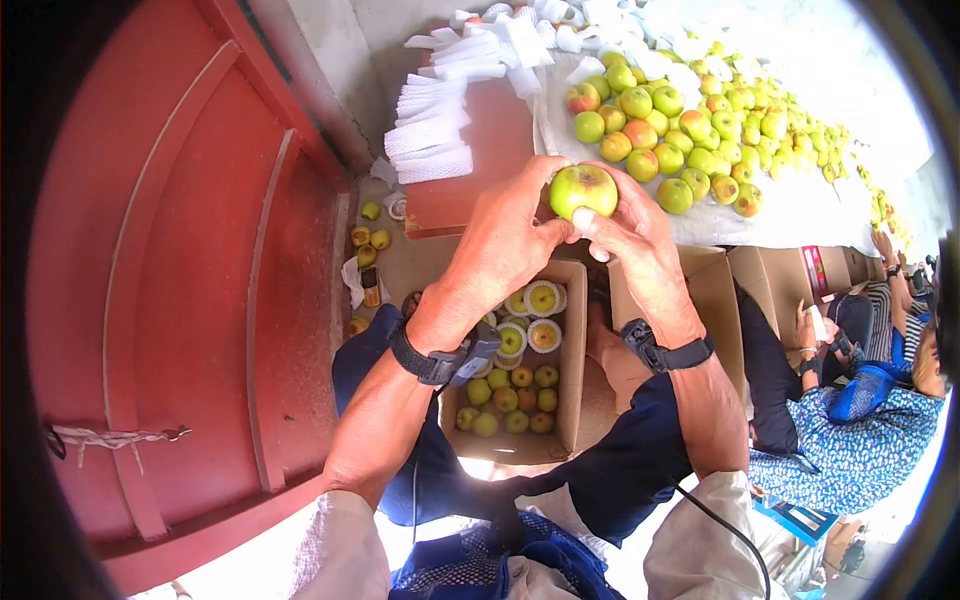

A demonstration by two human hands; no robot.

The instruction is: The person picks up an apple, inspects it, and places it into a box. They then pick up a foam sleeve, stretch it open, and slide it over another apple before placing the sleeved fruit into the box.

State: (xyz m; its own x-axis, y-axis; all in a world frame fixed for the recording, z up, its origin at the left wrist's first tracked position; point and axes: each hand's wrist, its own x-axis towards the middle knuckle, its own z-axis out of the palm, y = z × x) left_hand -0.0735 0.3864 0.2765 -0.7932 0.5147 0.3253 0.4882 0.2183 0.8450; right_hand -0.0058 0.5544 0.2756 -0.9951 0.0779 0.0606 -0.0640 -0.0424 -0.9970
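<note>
Apple (pixel 584 193), green-yellow with a brownish patch on top, is held in the air between both hands; clock positions below are taken from it. Grip state: the left hand (pixel 520 205) and right hand (pixel 640 222) pinch the fruit from either side, the right thumb laid across its lower face. Loose apples (pixel 690 130) lie on a white sheet (pixel 715 228) toward 2 o'clock, foam sleeves (pixel 430 130) toward 10 o'clock. A carton (pixel 573 360) stands at 6 o'clock, containing sleeved apples (pixel 543 336) and bare apples (pixel 505 400).

Likely faults: 
- Dropping: smooth skin and fingertip support may permit a slip; a fall against the carton rim would probably bruise the fruit. 
- Denting: excessive thumb pressure could mark the flesh. 
- Rolling: a tug on the sheet might dislodge fruit at its edge.
</note>
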